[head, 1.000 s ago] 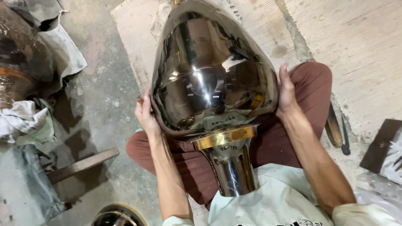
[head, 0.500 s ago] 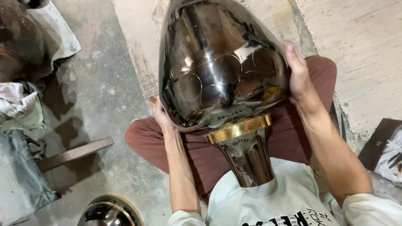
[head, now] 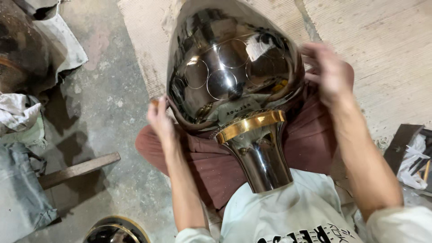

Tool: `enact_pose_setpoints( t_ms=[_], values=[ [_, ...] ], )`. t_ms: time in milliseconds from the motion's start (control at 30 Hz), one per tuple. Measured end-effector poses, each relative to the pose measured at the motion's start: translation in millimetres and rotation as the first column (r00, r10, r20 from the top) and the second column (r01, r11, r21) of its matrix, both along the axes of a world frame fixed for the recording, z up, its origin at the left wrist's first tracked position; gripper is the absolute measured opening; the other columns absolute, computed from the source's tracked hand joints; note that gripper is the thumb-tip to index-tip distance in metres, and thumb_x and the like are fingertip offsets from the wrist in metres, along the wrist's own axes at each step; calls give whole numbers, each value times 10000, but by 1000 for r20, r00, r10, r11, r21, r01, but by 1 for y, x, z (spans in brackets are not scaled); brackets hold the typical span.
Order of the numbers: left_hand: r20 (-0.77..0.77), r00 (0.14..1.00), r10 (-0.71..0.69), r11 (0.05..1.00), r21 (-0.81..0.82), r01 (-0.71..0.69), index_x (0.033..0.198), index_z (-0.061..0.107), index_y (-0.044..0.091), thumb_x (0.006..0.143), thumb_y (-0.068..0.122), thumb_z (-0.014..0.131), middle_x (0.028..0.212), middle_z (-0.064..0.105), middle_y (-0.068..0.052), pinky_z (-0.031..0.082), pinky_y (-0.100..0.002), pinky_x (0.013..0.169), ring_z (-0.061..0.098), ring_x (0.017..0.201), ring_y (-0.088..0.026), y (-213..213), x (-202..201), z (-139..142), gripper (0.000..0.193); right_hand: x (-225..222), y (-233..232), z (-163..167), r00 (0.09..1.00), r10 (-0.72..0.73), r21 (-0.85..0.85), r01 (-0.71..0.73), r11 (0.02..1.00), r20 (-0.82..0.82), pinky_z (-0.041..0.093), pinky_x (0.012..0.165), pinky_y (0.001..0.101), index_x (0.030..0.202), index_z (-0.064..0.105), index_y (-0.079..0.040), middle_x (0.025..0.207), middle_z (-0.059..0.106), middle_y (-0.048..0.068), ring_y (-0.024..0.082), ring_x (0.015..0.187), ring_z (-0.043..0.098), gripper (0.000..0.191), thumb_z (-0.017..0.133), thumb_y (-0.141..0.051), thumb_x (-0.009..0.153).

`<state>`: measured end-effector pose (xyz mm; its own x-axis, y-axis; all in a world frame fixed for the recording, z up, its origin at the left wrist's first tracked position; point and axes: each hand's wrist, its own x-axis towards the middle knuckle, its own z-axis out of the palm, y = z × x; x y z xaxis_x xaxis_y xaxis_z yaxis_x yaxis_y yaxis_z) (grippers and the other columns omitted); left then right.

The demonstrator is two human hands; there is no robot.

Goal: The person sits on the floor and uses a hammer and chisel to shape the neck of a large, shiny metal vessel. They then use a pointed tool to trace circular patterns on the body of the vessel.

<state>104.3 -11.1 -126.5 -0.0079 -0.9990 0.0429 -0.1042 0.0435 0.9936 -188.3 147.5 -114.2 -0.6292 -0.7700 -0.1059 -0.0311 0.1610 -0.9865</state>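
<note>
A large polished steel vessel (head: 234,63), egg-shaped with round dimples on its side, lies across my lap. A brass band (head: 250,126) joins it to a flared steel neck (head: 261,162) that points at my chest. My left hand (head: 159,118) presses against the vessel's lower left side. My right hand (head: 327,74) is blurred at the upper right edge of the vessel, fingers spread on or just off the rim. My legs in maroon trousers (head: 202,166) lie under the vessel.
A woven mat (head: 387,54) covers the concrete floor ahead. Rags (head: 18,112) and grey cloth lie at the left with a wooden bar (head: 78,168). Another steel piece with a brass rim (head: 116,230) sits at the bottom left. Dark objects lie at the right edge.
The vessel has turned in my hands, bringing the round dimples into view. My right hand slid up its right side and my left hand stayed low on the left.
</note>
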Motion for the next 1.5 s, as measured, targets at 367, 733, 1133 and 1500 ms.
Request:
enact_pose_setpoints(
  t_ms=[367, 733, 1133, 1500],
  values=[
    [620, 669, 411, 882, -83, -465, 951, 591, -31, 1019, 196, 640, 827, 607, -151, 458, -402, 717, 551, 758, -235, 78, 130, -55, 242, 28, 145, -101, 478, 231, 441, 392, 807, -848, 477, 996, 509, 1533, 516, -26, 1322, 629, 312, 455, 1225, 565, 729, 721, -189, 852],
    [516, 857, -2, 996, -79, 49, 1341, 546, -55, 897, 261, 647, 1307, 606, -257, 427, -445, 1027, 572, 1186, -365, 118, 116, -94, 554, 3, 157, -121, 781, -18, 564, 467, 682, -625, 496, 967, 546, 1467, 583, -130, 1113, 689, 263, 458, 1056, 649, 581, 748, -146, 910],
    [652, 732, -198, 976, 59, 211, 1400, 450, -51, 633, 399, 796, 1424, 489, -275, 324, -498, 1126, 465, 1286, -431, 203, 129, -127, 954, 44, 155, -127, 668, 177, 359, 143, 922, -723, 342, 1113, 513, 1410, 509, 89, 1439, 493, 342, 504, 1324, 437, 605, 649, -218, 908],
    [577, 802, 156, 944, 152, -294, 1279, 637, 43, 958, 180, 541, 1247, 632, -126, 424, -358, 980, 548, 1102, -309, 195, 137, -125, 362, 29, 176, -120, 600, 169, 560, 556, 614, -782, 451, 816, 571, 1366, 633, -55, 1186, 588, 309, 478, 1100, 560, 452, 699, -232, 956]
  ],
)
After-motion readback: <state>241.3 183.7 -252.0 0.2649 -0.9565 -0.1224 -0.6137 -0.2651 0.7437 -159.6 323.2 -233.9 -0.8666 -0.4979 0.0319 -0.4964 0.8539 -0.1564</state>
